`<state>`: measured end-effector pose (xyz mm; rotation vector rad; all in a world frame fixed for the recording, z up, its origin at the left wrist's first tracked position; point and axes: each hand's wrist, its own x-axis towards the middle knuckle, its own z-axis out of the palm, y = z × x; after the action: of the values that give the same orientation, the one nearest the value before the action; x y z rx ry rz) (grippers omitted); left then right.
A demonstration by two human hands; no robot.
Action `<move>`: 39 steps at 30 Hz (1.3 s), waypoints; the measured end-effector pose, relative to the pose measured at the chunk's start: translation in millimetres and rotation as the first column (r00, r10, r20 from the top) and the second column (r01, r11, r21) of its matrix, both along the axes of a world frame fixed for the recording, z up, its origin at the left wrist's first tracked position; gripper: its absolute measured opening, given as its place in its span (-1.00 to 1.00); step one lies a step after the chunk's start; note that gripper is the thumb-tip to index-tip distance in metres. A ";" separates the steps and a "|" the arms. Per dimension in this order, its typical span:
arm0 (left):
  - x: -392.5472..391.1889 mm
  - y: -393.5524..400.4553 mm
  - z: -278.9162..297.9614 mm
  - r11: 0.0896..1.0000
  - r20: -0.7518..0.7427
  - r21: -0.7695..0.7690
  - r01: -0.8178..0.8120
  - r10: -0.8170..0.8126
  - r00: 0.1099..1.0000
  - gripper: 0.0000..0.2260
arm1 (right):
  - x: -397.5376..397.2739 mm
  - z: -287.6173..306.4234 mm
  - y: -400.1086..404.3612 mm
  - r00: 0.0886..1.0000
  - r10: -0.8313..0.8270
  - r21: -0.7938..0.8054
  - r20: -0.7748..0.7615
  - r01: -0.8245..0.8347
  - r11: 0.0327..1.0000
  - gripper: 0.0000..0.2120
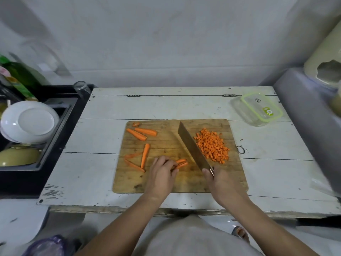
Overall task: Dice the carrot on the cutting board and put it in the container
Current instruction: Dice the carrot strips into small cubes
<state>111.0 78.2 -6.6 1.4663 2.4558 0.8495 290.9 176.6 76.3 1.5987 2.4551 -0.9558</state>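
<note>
Carrot sticks (pixel 181 163) lie on the cutting board (pixel 166 183), front centre, long axis running left-right, tips poking out rightward toward the knife (pixel 193 147). Left hand (pixel 160 174) is on them, fingers curled over, pinning the left ends. Right hand (pixel 219 181) grips the knife handle; blade sits just right of the tips, angled away-left. Diced pile (pixel 212 145) lies beyond the blade; container (pixel 257 109) far right, well apart.

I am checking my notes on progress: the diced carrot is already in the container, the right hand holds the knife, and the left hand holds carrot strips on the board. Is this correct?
One point is wrong. The diced carrot lies in a pile on the cutting board, right of the knife; the container holds none, as the head view shows. The right hand does hold the knife, and the left hand holds carrot strips.
</note>
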 end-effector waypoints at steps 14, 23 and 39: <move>17.1 23.4 -16.1 0.987 0.014 0.158 0.036 -0.038 0.999 -0.84 | 5.7 -2.0 -10.1 0.996 0.060 0.054 0.071 -0.064 0.996 -0.67; 15.2 22.6 -16.9 0.986 -0.023 0.158 0.053 -0.050 0.998 -0.93 | 14.2 3.4 -1.0 1.000 0.014 0.005 -0.017 -0.014 1.000 -0.71; 18.6 18.1 -13.9 0.969 -0.097 0.216 0.120 -0.101 0.990 -0.87 | -18.1 -9.6 2.9 0.997 0.046 0.081 0.057 -0.050 0.995 -0.72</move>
<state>129.6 96.3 -20.6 1.7301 2.3734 1.0889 272.8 179.5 66.7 1.5598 2.5145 -0.8027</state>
